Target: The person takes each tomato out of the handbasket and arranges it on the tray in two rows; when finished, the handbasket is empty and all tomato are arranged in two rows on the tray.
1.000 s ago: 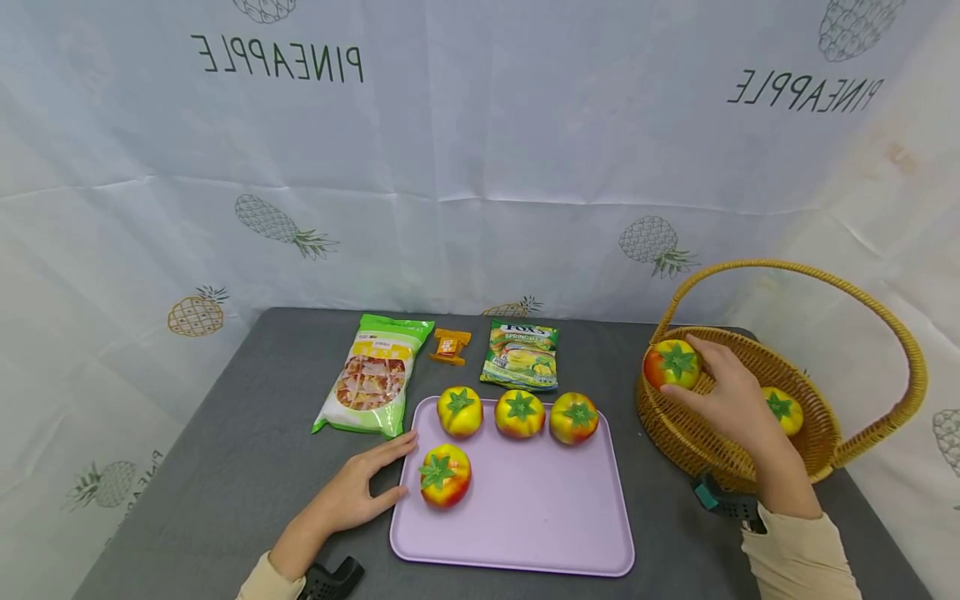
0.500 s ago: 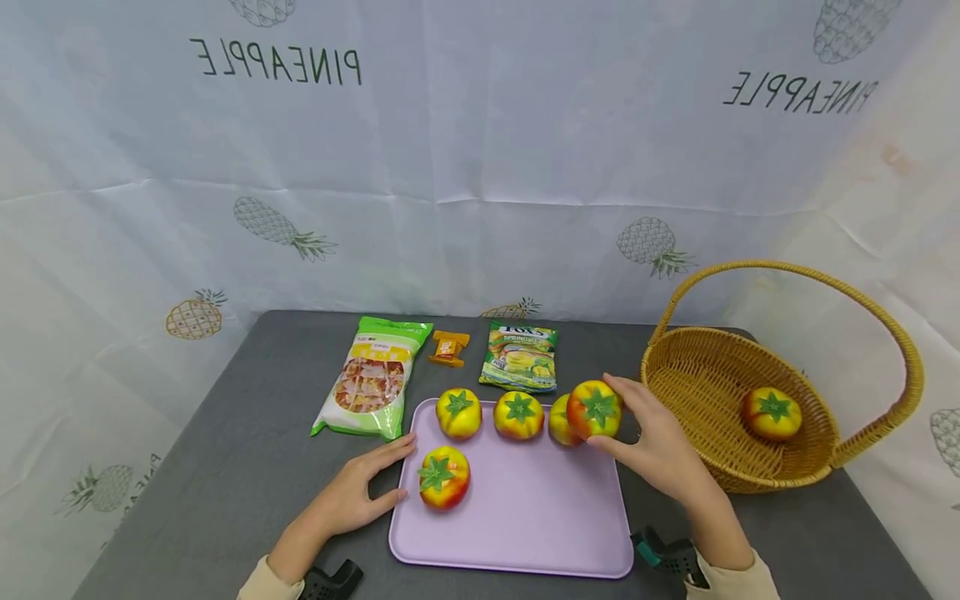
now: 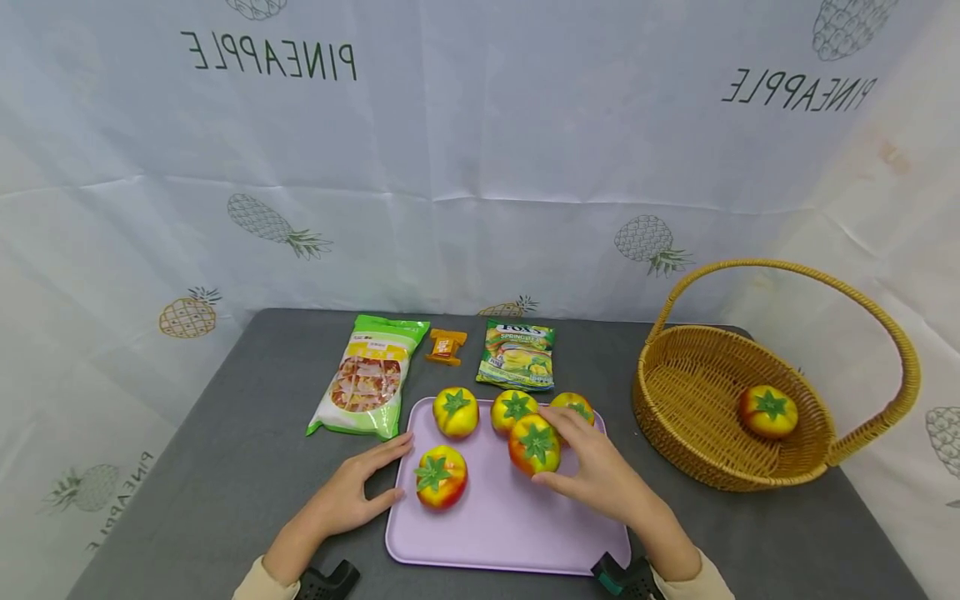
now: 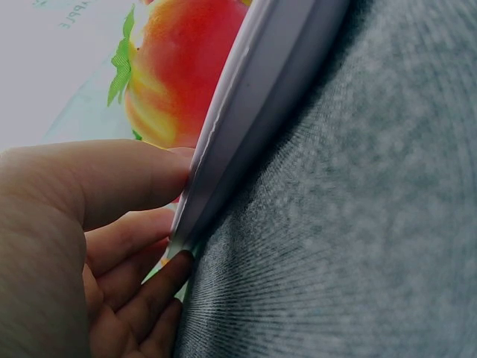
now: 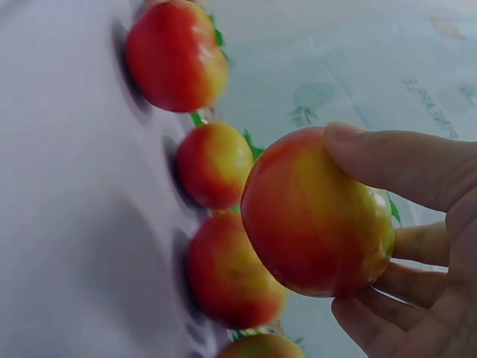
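Note:
My right hand [image 3: 600, 475] holds a red and yellow persimmon [image 3: 535, 445] with a green leafy top. Thumb and fingers grip its sides in the right wrist view, where the persimmon [image 5: 317, 212] hangs above the lilac tray [image 3: 525, 533]. My left hand [image 3: 348, 492] rests at the tray's left edge, thumb and fingertips touching the rim [image 4: 223, 127]. On the tray lie a back row of persimmons, left [image 3: 455, 412], middle [image 3: 513, 410] and right [image 3: 573, 407], the last partly hidden by my right hand. Another persimmon [image 3: 441, 477] lies near my left hand.
A wicker basket [image 3: 675, 417] with a tall handle stands at the right, one persimmon [image 3: 768, 412] inside. Behind the tray lie a green and white food bag [image 3: 367, 379], a small orange packet [image 3: 446, 346] and a green candy bag [image 3: 516, 357]. A printed curtain hangs behind the table.
My right hand has carried the persimmon out of the basket, leftward over the tray. My left hand has stayed at the tray's edge.

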The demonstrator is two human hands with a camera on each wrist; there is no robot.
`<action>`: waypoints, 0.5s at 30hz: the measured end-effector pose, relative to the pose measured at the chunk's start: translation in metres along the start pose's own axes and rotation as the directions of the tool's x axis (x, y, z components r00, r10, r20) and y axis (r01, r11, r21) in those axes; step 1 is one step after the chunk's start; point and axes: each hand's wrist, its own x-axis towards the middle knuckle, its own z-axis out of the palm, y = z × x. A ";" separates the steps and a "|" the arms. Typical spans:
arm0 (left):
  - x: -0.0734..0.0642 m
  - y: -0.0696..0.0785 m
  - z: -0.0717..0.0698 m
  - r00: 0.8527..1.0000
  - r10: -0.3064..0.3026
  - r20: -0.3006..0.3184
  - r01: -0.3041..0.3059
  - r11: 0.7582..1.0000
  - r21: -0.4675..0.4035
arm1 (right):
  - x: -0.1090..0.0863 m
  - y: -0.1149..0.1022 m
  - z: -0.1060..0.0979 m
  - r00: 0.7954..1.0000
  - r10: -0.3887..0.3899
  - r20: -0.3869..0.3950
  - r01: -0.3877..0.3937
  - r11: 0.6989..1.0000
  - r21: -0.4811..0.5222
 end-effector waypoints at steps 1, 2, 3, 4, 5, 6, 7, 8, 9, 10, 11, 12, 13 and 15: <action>0.000 0.000 0.000 1.000 0.002 0.000 -0.002 1.000 0.000 | 0.000 -0.002 0.004 1.000 0.000 0.019 0.000 1.000 0.001; 0.000 0.001 0.000 1.000 0.003 -0.001 -0.003 1.000 0.001 | 0.000 -0.003 0.007 0.999 0.003 0.038 -0.003 1.000 0.004; 0.000 0.001 -0.001 1.000 0.004 -0.002 -0.004 1.000 0.001 | 0.000 -0.004 0.010 0.998 0.006 0.056 -0.006 1.000 0.010; 0.000 0.001 -0.001 1.000 0.006 -0.002 -0.006 1.000 0.001 | 0.000 -0.005 0.013 0.997 0.004 0.072 -0.005 1.000 0.010; 0.000 0.001 -0.001 1.000 0.007 -0.003 -0.007 1.000 0.001 | 0.000 -0.006 0.016 0.996 0.002 0.085 -0.003 1.000 0.013; 0.000 0.001 -0.001 1.000 0.007 -0.004 -0.007 1.000 0.000 | 0.000 -0.007 0.018 0.995 0.000 0.095 -0.001 1.000 0.012; 0.000 0.001 -0.001 1.000 0.008 -0.004 -0.008 1.000 0.001 | 0.000 -0.008 0.020 0.995 -0.003 0.104 0.002 1.000 0.014; 0.000 0.001 -0.001 1.000 0.007 -0.004 -0.007 1.000 0.001 | 0.000 -0.008 0.022 0.994 -0.009 0.110 0.007 1.000 0.015; 0.000 0.001 -0.001 1.000 0.007 -0.004 -0.007 1.000 0.000 | 0.000 -0.008 0.024 0.993 -0.015 0.114 0.014 1.000 0.012; 0.000 0.001 0.000 1.000 0.006 -0.004 -0.006 1.000 0.001 | 0.000 -0.008 0.026 0.993 -0.020 0.121 0.019 1.000 0.004; 0.000 0.001 0.000 1.000 0.005 -0.004 -0.005 1.000 0.001 | -0.001 -0.008 0.027 0.992 -0.024 0.125 0.025 1.000 0.001; 0.000 0.001 0.000 1.000 0.004 -0.004 -0.004 1.000 0.003 | -0.001 -0.008 0.028 0.991 -0.028 0.132 0.028 1.000 -0.003; 0.000 0.000 0.000 1.000 0.004 -0.004 -0.004 1.000 0.004 | -0.001 -0.008 0.029 0.990 -0.026 0.141 0.027 1.000 -0.001; -0.001 0.000 0.000 1.000 0.003 -0.005 -0.003 1.000 0.003 | -0.001 -0.008 0.031 0.987 -0.026 0.159 0.027 1.000 0.000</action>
